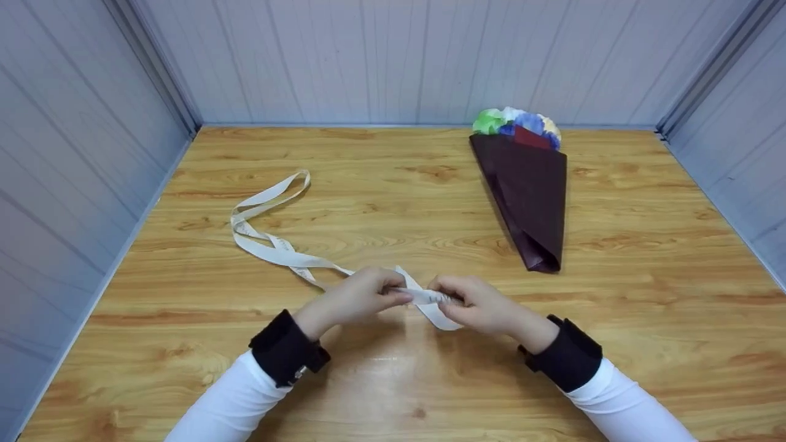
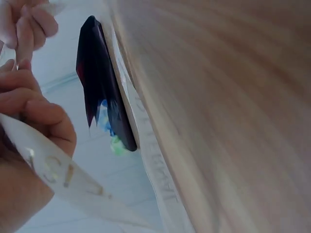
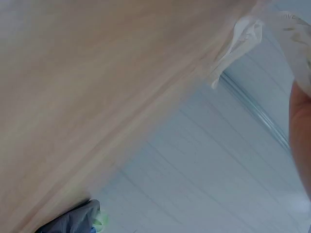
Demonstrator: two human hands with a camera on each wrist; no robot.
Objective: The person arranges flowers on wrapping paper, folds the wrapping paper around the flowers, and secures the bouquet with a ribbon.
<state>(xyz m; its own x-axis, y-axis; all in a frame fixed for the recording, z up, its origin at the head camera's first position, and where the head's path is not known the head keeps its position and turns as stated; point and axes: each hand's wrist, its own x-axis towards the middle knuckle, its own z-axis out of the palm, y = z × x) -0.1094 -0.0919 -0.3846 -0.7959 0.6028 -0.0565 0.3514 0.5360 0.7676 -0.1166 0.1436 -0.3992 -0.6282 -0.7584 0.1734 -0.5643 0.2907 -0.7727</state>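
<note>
A long white ribbon (image 1: 276,255) with printed lettering runs from a loose loop on the left of the table to both hands near the middle. The left hand (image 1: 362,298) pinches it between thumb and curled fingers. Close on the other side, the right hand (image 1: 482,304) pinches the same ribbon, and a short stretch spans the gap between the hands. A flat tail of ribbon crosses behind that stretch and curves below it. In the left wrist view, a lettered strand of ribbon (image 2: 63,177) trails from the left fingers. The right wrist view shows only the edge of the right hand (image 3: 301,131).
A bouquet wrapped in dark maroon paper (image 1: 531,196) lies at the back right of the wooden table (image 1: 393,202). Its green, blue and cream flowers (image 1: 522,121) point toward the back wall. Pale panel walls (image 1: 393,61) enclose the table at the back and both sides.
</note>
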